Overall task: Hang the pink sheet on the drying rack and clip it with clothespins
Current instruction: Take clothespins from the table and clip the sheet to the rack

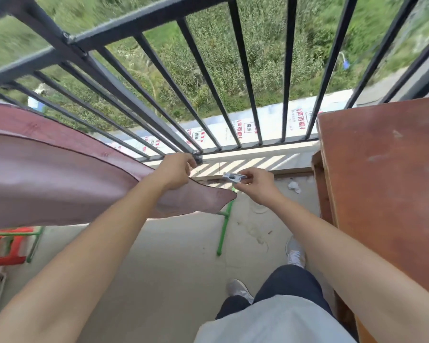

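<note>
Crowding the pink sheet (60, 174) are railing (134, 22) and board (382, 181).

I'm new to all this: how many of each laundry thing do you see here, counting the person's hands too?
pink sheet: 1
clothespin: 1
drying rack: 1
hands: 2 (left hand, right hand)
Total: 5
</note>
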